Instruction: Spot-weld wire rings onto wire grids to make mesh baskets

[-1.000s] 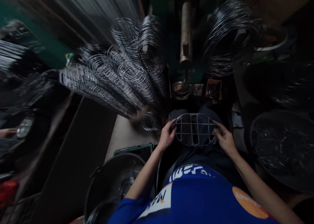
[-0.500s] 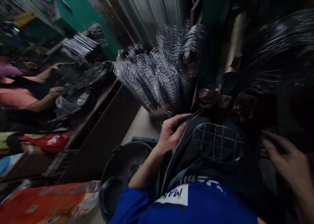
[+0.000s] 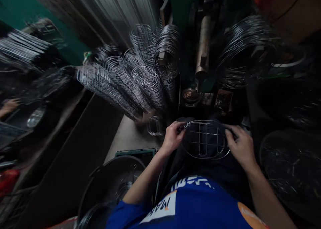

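you have an oval wire grid [image 3: 205,139] held flat over your lap, near the middle of the scene, and both hands are on it. your left hand [image 3: 172,137] has its fingers curled and closed on the left end of the rim, thumb on top. your right hand [image 3: 241,144] lies over the right end with the fingers bent down across the wire; they look closed on the rim, though the fingertips are partly hidden under the frame.

the main risk is the grid twisting. you grip it only at the two ends, so if one hand pushes harder than the other, the thin rim could bend or a crosswire could spring at its joint. any cut wire ends along the rim could also nick a fingertip if your grip slides.

just beyond your left hand, a small wire piece [image 3: 154,125] lies on the bench top [image 3: 130,138], and behind it the long stacks of wire frames [image 3: 130,81] lean toward you. a swing of your left elbow or of the grid could knock the small piece off or start the stacks sliding. the coil of wire [image 3: 244,51] at far right hangs close above the dark tub [image 3: 288,162] to your right, so a wide lift on that side could snag it. the light is poor, so small faults in the joints may be missed.
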`<state>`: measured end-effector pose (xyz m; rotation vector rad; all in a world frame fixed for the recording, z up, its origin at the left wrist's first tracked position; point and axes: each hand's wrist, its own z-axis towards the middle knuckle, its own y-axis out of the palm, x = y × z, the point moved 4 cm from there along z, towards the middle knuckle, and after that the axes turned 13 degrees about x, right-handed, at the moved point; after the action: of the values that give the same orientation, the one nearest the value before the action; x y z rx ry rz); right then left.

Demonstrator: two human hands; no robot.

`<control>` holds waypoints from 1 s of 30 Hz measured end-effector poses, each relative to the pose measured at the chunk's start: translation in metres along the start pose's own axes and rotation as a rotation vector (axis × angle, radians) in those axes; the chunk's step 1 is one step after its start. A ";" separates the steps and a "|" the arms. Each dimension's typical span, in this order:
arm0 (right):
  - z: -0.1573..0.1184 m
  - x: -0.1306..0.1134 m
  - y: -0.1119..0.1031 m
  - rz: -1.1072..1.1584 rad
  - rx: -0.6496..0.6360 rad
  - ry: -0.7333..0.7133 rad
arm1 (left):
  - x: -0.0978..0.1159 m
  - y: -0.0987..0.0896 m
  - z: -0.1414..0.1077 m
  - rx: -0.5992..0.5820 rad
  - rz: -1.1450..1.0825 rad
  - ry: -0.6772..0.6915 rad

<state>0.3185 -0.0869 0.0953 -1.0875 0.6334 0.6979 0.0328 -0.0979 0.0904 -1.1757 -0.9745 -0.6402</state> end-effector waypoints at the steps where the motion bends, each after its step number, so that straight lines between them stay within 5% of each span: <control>1: 0.000 0.005 0.002 -0.029 -0.020 -0.028 | -0.003 0.001 0.000 -0.021 0.029 0.015; 17: -0.029 0.039 0.013 -0.001 -0.099 -0.006 | -0.036 0.005 -0.005 -0.304 -0.096 -0.056; 30: -0.048 0.046 0.018 0.001 -0.043 0.062 | -0.061 0.019 -0.042 -0.133 -0.209 -0.108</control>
<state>0.3277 -0.1172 0.0344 -1.1518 0.6744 0.6830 0.0326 -0.1368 0.0241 -1.2451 -1.1712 -0.8253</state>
